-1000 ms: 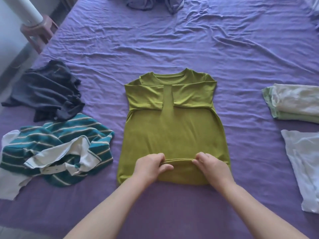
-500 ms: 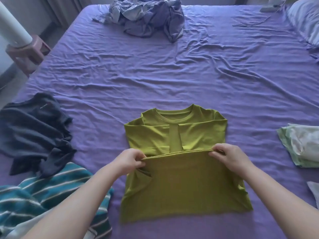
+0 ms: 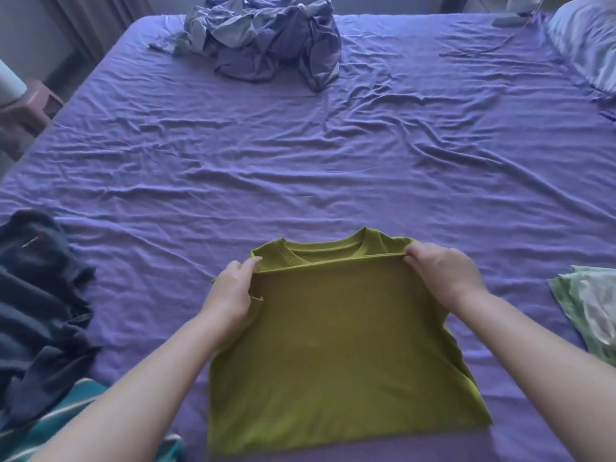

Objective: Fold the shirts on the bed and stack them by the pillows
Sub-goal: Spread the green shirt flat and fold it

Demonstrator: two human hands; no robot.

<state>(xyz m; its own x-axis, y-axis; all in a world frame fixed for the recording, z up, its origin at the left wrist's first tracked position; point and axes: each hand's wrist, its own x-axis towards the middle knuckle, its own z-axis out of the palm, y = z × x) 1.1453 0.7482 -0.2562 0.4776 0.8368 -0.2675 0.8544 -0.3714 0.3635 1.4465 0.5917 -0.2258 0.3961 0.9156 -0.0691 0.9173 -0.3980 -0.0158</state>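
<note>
Left hand (image 3: 230,288) pinches hem of green shirt (image 3: 336,355), near edge of purple bed (image 3: 300,155). Shirt folded in half, collar pointing away, long axis near-to-far. Right hand (image 3: 443,271) pinches hem's other corner.

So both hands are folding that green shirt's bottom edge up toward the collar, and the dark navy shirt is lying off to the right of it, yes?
Not quite. The head view shows the dark navy shirt lying left of the green shirt, not right. Both the left hand and right hand do hold its folded edge near the collar.
</note>
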